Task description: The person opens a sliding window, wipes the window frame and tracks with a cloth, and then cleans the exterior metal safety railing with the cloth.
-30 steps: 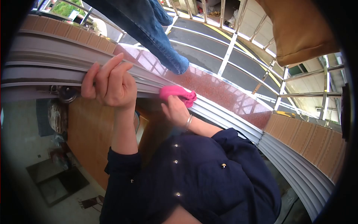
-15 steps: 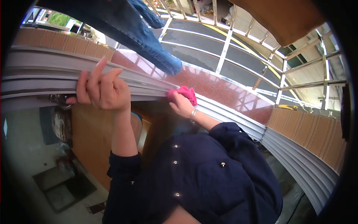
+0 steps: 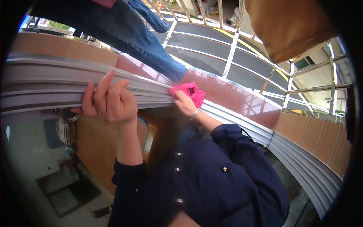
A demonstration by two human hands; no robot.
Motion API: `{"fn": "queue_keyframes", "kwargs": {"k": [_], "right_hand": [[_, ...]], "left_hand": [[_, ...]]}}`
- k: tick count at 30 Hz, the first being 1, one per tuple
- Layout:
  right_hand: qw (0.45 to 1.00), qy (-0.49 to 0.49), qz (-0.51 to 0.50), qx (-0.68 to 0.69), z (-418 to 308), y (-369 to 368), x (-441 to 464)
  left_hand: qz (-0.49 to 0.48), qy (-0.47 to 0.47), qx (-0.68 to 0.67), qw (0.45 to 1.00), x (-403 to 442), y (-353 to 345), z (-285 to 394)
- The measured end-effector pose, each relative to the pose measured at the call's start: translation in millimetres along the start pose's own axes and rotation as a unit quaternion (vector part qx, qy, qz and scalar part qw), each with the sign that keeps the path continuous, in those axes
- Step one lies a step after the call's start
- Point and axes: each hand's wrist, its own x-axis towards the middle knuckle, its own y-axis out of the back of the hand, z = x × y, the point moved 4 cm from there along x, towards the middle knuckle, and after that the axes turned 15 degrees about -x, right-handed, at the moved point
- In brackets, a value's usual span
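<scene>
My left hand [image 3: 111,100] is closed on the white window frame [image 3: 45,85], its fingers curled over the ridged rail. Beside its lowest fingertip is a metal window latch [image 3: 67,113]. My right hand [image 3: 185,103], with a bracelet at the wrist, grips a bright pink cloth [image 3: 196,94]. The cloth is bunched under the fingers and pressed on the frame's track by the reddish stone sill [image 3: 227,96]. Part of the cloth spreads out to the right of the hand.
Blue jeans [image 3: 143,45] hang over the sill, and a brown garment [image 3: 291,26] hangs at upper right. Metal security bars [image 3: 229,56] enclose the outside. Tan ribbed tiles [image 3: 310,142] flank the opening. A wooden surface [image 3: 94,143] lies indoors at lower left.
The view has shifted slightly, so the frame and my left hand sit lower. The pink cloth shows more spread out. More of the brown garment is visible.
</scene>
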Motion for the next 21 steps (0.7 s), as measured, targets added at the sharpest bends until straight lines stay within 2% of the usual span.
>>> {"fn": "queue_keyframes", "kwargs": {"k": [3, 4, 7, 8, 11, 13, 15, 18, 21], "right_hand": [[0.993, -0.08, -0.066, -0.051, 52, -28, -7], [0.992, -0.098, -0.06, -0.054, 62, -33, -6], [0.989, -0.117, -0.075, -0.046, 60, -32, 3], [0.993, -0.088, -0.07, -0.033, 49, -23, 7], [0.999, 0.019, 0.028, 0.011, -2, 12, 17], [0.999, 0.018, 0.022, 0.027, -17, 23, 21], [0.999, 0.002, 0.024, 0.025, -6, 17, 20], [0.995, -0.091, -0.016, -0.041, 56, -28, 4], [0.982, -0.101, -0.098, -0.129, 94, -55, -3]], "left_hand": [[0.003, -0.002, -0.006, 1.0, 0, -1, 1], [0.003, -0.002, -0.007, 1.0, 0, 0, 1], [-0.004, 0.002, -0.016, 1.0, 1, 0, 3], [-0.001, -0.002, -0.024, 1.0, 3, 0, 4], [0.0, -0.003, -0.04, 0.999, 5, 1, 8], [-0.005, -0.006, -0.037, 0.999, 5, 1, 6], [0.001, -0.022, -0.06, 0.998, 3, -2, 3], [0.009, -0.042, -0.08, 0.996, 1, -3, 0], [0.007, -0.037, -0.088, 0.995, 1, 0, 2]]}}
